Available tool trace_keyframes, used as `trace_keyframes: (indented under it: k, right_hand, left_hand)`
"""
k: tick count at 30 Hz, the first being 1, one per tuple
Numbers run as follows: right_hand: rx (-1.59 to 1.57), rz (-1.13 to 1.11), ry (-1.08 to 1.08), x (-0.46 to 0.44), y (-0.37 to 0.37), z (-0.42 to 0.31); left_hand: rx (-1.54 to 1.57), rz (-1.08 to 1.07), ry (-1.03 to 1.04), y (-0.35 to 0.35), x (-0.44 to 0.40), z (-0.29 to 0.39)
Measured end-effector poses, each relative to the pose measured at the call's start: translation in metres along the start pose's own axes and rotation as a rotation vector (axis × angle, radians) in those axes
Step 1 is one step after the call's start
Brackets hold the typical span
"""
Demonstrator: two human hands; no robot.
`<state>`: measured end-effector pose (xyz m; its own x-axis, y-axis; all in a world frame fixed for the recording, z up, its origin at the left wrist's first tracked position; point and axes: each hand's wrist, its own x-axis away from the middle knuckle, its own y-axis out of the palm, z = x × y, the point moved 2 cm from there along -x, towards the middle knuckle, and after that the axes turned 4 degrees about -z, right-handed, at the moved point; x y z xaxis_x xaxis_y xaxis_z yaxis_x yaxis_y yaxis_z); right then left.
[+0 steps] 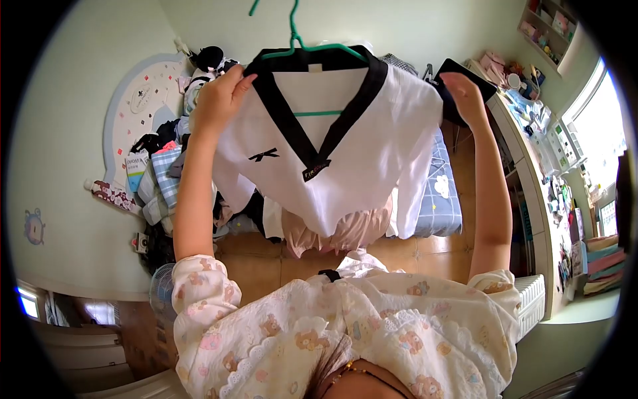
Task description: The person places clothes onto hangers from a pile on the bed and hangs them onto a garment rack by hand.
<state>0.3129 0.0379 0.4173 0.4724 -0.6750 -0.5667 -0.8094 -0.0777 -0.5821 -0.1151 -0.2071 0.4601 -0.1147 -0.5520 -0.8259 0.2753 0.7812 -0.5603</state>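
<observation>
Left hand (224, 98), upper left of centre, is closed with thumb and fingers on the shirt (379, 156) at the shoulder beside the collar (357, 100). Right hand (467, 98), upper right of centre, is partly open, with its fingertips toward the shirt's right edge; whether it has hold of the fabric cannot be told.

The shirt occupies the upper centre of the frame, front facing the camera. It is white, with a black V-shaped collar, and is fitted on a green hanger (292, 28). The hook extends to the top edge; the lower bar shows through the neck opening. A small black bow (264, 154) is located left of the V, and a dark label (317, 170) at its point.

Below the shirt, at centre, is pink fabric (339, 227). Right of this, a bed (438, 213) with blue checked bedding stands on the tiled floor (428, 256). Left side: piled clothes (163, 176) beside a rounded headboard (129, 113). Right side: a desk (525, 193) bearing many small items, below a wall shelf (551, 30) at upper right.
</observation>
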Motion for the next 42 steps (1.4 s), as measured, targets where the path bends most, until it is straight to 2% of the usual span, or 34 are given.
trace_keyframes:
  k: [1,4,5,8,10,12,13,16,18,22,25,31,34,37,42]
  right_hand:
    - [-0.101,0.042,-0.118,-0.004,-0.002,-0.021]
    - [-0.025,-0.084,-0.178,0.005,0.011,-0.098]
    - [-0.031,-0.212,-0.138,0.007,0.019,-0.105]
    - [0.132,-0.12,-0.203,0.014,0.044,-0.13]
    - [0.116,-0.007,-0.158,0.017,0.048,-0.128]
    - [0.141,0.137,-0.203,0.018,0.049,-0.116]
    - [0.145,0.223,-0.299,0.016,0.046,-0.107]
    - [0.143,0.265,-0.286,0.016,0.029,-0.098]
    - [0.206,0.21,-0.268,0.014,0.03,-0.089]
    - [0.349,0.11,-0.253,0.02,0.038,-0.073]
    - [0.428,0.107,-0.292,0.027,0.041,-0.064]
    - [0.393,0.106,-0.287,0.034,0.039,-0.067]
    - [0.298,0.111,-0.259,0.042,0.038,-0.07]
    - [0.18,0.072,-0.206,0.067,0.028,-0.082]
    - [0.156,-0.023,-0.098,0.118,0.002,-0.124]
  left_hand:
    - [-0.014,-0.004,0.008,0.001,-0.003,0.003]
    - [-0.061,-0.03,0.014,0.006,-0.007,0.01]
    - [-0.071,-0.029,0.011,0.006,-0.009,0.012]
    - [-0.055,-0.025,-0.008,0.008,-0.013,0.013]
    - [0.019,-0.036,-0.021,0.006,-0.01,0.015]
    - [0.132,-0.05,-0.027,0.001,-0.007,0.016]
    - [0.161,-0.078,-0.067,0.001,-0.002,0.007]
    - [0.199,-0.142,-0.184,0.007,0.025,-0.028]
    - [0.152,-0.16,-0.252,0.01,0.037,-0.035]
    - [0.145,-0.035,-0.205,0.018,0.051,-0.032]
    - [0.081,-0.105,-0.21,0.017,0.057,-0.032]
    - [0.106,-0.036,-0.186,0.013,0.057,-0.025]
    - [0.018,-0.076,-0.176,0.006,0.061,-0.018]
    - [0.054,-0.154,-0.19,-0.016,0.079,0.012]
    - [0.111,-0.272,-0.287,-0.065,0.111,0.064]
